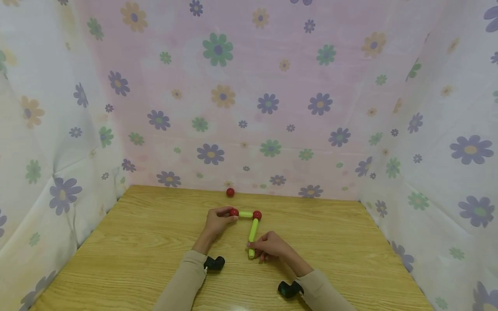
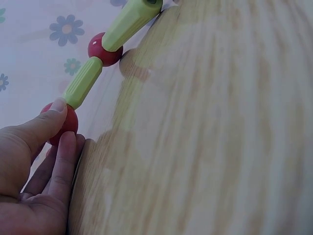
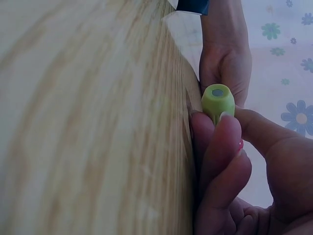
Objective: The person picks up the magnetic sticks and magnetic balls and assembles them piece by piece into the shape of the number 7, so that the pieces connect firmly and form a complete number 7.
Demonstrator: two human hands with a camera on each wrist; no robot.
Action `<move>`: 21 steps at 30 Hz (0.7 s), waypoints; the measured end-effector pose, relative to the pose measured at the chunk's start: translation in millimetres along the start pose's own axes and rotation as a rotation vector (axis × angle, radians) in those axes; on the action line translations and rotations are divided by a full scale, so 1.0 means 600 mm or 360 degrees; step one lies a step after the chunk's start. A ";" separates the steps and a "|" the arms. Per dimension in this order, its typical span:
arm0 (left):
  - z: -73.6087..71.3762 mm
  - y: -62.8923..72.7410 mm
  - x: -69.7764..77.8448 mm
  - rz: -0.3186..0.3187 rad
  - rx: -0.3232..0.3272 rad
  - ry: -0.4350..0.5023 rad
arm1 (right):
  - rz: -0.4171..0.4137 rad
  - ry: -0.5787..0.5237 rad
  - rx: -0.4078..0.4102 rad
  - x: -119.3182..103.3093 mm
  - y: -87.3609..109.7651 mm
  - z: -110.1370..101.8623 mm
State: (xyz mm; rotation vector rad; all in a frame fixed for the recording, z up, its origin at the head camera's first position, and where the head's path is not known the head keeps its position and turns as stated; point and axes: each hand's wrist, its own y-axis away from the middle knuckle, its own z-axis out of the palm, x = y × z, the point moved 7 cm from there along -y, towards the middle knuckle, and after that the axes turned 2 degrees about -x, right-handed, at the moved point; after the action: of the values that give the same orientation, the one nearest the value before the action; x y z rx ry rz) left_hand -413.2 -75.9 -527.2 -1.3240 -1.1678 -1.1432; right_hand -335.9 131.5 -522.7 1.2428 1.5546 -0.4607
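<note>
My left hand pinches a red ball between thumb and fingers. From that ball a short lime-green rod runs to a second red ball. A longer lime-green rod joins this second ball and points back toward the front of the table, so the pieces form a corner. My right hand pinches the longer rod close to its free end. In the right wrist view, that end of the rod shows a round grey spot at its centre.
Another red ball lies loose at the back edge of the wooden table. Flowered cloth hangs behind the table and on both sides. A black camera is strapped at the left wrist, another camera at the right.
</note>
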 end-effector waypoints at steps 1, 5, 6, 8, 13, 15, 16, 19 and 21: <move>0.000 0.001 0.001 0.0010 -0.0003 -0.0010 | 0.0000 0.0001 0.0001 0.000 0.000 0.000; 0.001 0.002 0.002 0.0015 -0.0001 -0.0014 | -0.0008 0.0029 0.0002 0.001 -0.003 0.001; 0.001 0.003 0.003 0.0023 0.0000 -0.0019 | -0.0012 0.0040 0.0002 0.001 -0.004 0.002; 0.000 0.003 0.002 0.0018 0.0008 -0.0012 | -0.0023 0.0066 0.0003 0.002 -0.006 0.002; 0.000 0.004 0.003 0.0014 0.0012 -0.0002 | -0.0046 0.0119 0.0018 0.004 -0.011 0.002; 0.000 0.005 0.004 0.0015 0.0016 -0.0002 | -0.0050 0.0137 0.0029 0.002 -0.012 0.003; 0.000 0.004 0.004 0.0016 0.0019 -0.0004 | -0.0048 0.0142 0.0033 0.001 -0.013 0.003; 0.000 0.005 0.005 0.0024 0.0026 -0.0015 | -0.0039 0.0162 0.0047 -0.004 -0.011 0.005; -0.001 0.005 0.004 0.0020 0.0030 -0.0024 | -0.0032 0.0171 0.0053 -0.007 -0.010 0.007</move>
State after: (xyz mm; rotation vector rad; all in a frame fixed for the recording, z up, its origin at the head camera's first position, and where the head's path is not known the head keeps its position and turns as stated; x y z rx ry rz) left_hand -410.0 -76.4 -525.0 -1.3257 -1.1772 -1.1124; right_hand -339.4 124.0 -522.5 1.2968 1.6573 -0.4403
